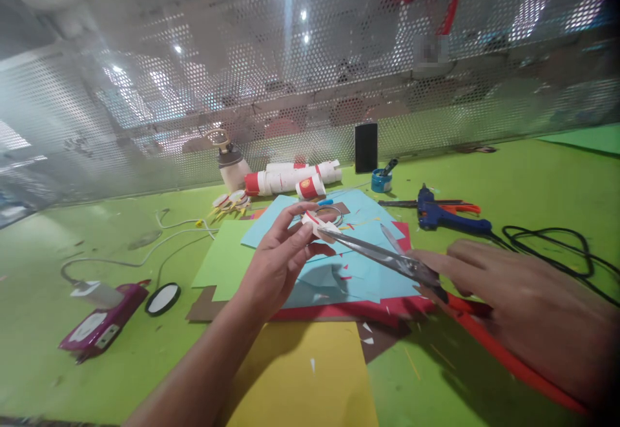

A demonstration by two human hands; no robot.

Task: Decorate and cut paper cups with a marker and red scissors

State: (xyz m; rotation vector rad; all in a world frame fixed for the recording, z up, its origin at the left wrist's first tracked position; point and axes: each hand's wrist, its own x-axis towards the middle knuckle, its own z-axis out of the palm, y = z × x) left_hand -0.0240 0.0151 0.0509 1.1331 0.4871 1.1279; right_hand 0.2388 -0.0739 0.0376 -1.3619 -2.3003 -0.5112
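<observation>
Between the thumb and fingers of my left hand [281, 256] is a small piece of white paper cup [312, 221] with a red stripe. My right hand [513, 298] grips the red handles of a large pair of scissors [382, 256]. Their blades are spread, and the tip of one reaches the cup piece. Both hands are above a stack of light blue paper sheets [358, 278], where small white and red scraps lie. Part of the cup piece is hidden behind my fingers.
A blue glue gun [450, 217] with a black cord lies at the right. Paper cups [310, 187], a spray bottle [232, 167] and a blue jar [382, 181] stand behind. At left are a purple power strip [104, 327] and a round black-rimmed disc [163, 299]. Yellow paper [300, 375] lies in front.
</observation>
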